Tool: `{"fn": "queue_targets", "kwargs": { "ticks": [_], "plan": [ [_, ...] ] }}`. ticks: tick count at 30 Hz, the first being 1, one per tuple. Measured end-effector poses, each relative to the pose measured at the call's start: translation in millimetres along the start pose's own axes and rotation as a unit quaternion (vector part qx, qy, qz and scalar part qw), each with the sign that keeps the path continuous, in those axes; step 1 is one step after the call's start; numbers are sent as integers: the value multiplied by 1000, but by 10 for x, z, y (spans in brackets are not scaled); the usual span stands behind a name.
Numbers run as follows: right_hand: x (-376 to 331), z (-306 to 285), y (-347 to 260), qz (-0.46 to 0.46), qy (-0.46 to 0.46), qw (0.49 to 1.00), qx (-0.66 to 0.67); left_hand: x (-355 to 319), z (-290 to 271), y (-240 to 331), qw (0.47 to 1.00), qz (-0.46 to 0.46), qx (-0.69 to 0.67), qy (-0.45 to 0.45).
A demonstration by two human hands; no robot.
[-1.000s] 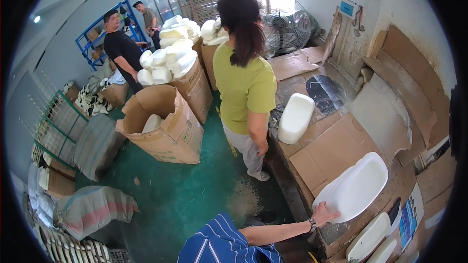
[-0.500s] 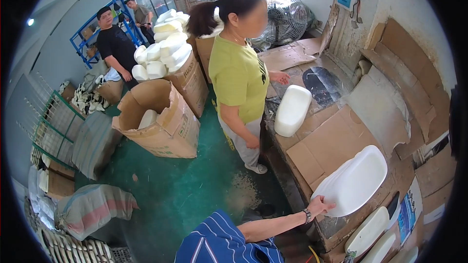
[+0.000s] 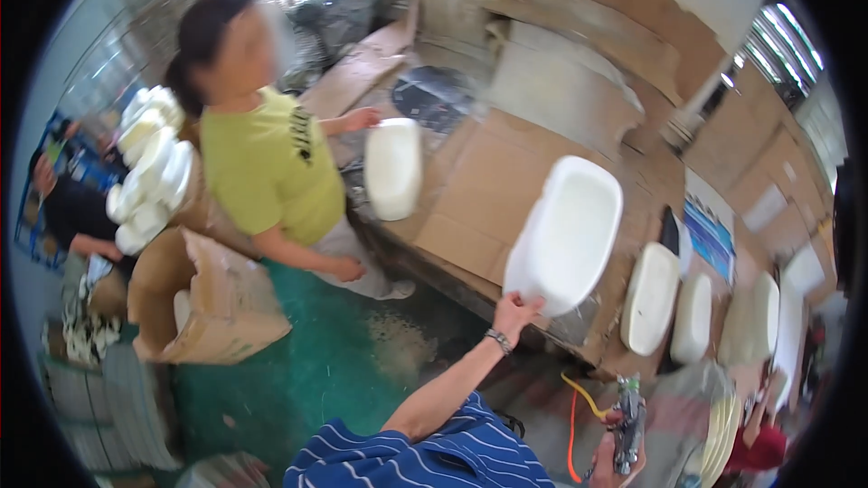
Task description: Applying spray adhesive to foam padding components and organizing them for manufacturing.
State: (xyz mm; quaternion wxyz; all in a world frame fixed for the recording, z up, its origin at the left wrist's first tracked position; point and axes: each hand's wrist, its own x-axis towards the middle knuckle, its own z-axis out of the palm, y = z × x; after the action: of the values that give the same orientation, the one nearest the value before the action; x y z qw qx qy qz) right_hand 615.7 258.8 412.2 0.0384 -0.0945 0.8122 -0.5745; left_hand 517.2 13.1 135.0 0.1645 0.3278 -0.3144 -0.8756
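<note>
My left hand [image 3: 519, 319], with a watch on its wrist, grips the near end of a white, oblong, basin-shaped piece [image 3: 579, 230]. That piece is tilted over the cardboard-covered bench, its hollow facing up. At the lower right my right hand [image 3: 608, 458] is wrapped around a dark handheld tool [image 3: 630, 423] bound in shiny wrapping. A yellow hose [image 3: 583, 390] and an orange cord [image 3: 573, 438] run beside it. Farther along the bench, a second white oblong piece [image 3: 393, 170] stands close to another person's hand [image 3: 359, 119].
Several pale oblong pieces [image 3: 650, 298] line the bench to the right. A person in a yellow-green shirt [image 3: 271, 158] stands at the bench's left side. Behind them are an open cardboard box [image 3: 231, 298] and a heap of white pieces [image 3: 158, 176]. Cardboard [image 3: 484, 194] covers the bench.
The view has swung right, bringing my right hand and the dark tool into sight. My left hand still grips the white piece, which now appears more upright. The other person's head has turned toward me.
</note>
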Motion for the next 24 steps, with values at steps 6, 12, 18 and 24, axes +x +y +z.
{"fn": "queue_targets", "kwargs": {
  "ticks": [6, 12, 18, 24],
  "plan": [
    [-28, 137, -263, 28, 15, 999, 17, 13, -93, 23, 1000, -12, 5, -12],
    [-29, -26, -237, -13, 13, 995, -95, -6, -16, 9, 1000, 5, -10, -17],
    [-6, 12, -266, -66, -3, 992, -107, -9, -12, 9, 1000, -3, -7, -17],
    [4, -5, -221, -118, -38, 983, -137, -18, 12, 48, 1000, 0, -4, -21]
  ]
}}
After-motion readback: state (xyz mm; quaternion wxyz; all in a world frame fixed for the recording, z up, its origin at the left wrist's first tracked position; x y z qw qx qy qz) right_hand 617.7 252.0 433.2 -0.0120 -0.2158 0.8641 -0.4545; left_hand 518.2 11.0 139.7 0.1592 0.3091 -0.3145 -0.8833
